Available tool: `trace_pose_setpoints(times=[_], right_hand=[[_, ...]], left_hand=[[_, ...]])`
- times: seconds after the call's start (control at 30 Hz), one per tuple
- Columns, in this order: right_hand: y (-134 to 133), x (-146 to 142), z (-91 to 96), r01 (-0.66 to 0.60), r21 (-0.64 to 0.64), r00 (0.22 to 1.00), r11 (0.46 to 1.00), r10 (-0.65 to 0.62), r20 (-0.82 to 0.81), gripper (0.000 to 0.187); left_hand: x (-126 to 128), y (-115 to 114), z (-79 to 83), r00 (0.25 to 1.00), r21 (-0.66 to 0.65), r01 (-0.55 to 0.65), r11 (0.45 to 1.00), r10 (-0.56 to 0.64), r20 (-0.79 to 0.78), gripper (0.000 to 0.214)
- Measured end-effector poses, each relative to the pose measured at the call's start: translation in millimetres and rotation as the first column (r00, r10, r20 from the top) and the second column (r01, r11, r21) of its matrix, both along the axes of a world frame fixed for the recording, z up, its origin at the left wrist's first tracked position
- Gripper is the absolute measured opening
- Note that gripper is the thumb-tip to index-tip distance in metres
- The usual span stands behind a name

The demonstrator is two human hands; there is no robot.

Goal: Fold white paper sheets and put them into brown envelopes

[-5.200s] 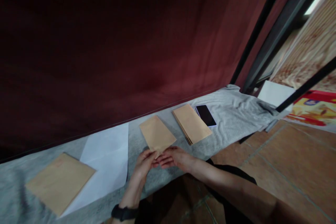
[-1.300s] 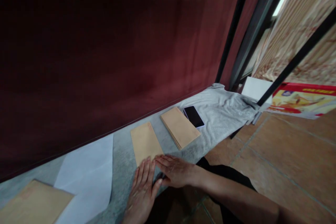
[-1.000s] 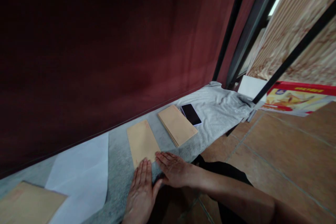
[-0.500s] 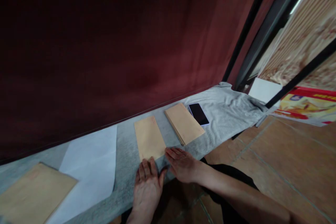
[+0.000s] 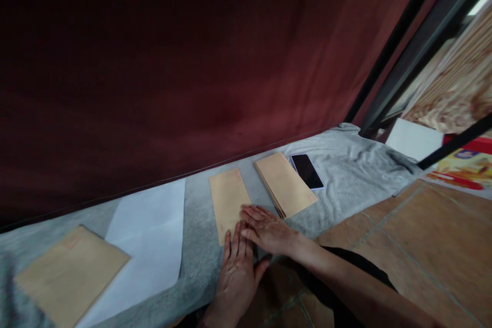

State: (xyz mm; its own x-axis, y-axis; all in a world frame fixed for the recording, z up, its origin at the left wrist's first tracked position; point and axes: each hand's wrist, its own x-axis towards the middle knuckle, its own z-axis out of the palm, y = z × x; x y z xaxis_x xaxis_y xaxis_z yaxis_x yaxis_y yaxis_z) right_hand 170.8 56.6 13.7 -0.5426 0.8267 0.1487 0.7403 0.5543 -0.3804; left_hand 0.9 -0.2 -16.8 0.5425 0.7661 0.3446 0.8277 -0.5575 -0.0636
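Note:
A single brown paper envelope (image 5: 229,200) lies flat on the grey cloth (image 5: 199,246) in front of me. My left hand (image 5: 239,271) rests on its near end, fingers stretched out and thumb apart. Over the envelope's near right corner lies my right hand (image 5: 267,228), flat, its fingertips close to those of the left and hiding that corner. Just right of it sits a stack of brown envelopes (image 5: 286,184). A phone with a dark screen (image 5: 307,171) lies against the far side of that stack.
At the left, another brown envelope pile (image 5: 73,274) overlaps a white paper sheet (image 5: 148,246). A dark red panel (image 5: 192,87) rises behind the cloth. Black metal bars (image 5: 395,41), a white board (image 5: 414,138) and a colourful box (image 5: 471,166) stand right, above the tiled floor (image 5: 434,230).
My right hand has moved further onto the envelope, and my left hand's fingers have come closer to it. The whole view has shifted, so things sit further right in it.

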Motion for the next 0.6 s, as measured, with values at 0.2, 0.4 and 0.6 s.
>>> trace_pose_setpoints(times=[0.2,0.4,0.6], right_hand=[[26.8,-12.4,-16.6,0.054,0.102,0.998,0.993,-0.056,0.021,0.06],[49.4,-24.5,-24.7,0.16,0.168,0.985,0.973,-0.17,0.043,0.058],[69.0,-38.0,-28.3,0.262,0.198,0.955,0.944,-0.284,0.09,0.059]], left_hand=[[8.2,-3.9,4.7,0.998,-0.026,-0.05,0.998,0.049,-0.037,0.073],[21.1,-8.5,15.1,0.988,-0.12,-0.151,0.981,0.147,-0.043,0.069],[23.8,-10.2,15.3,0.985,-0.133,-0.169,0.977,0.165,-0.044,0.074]])
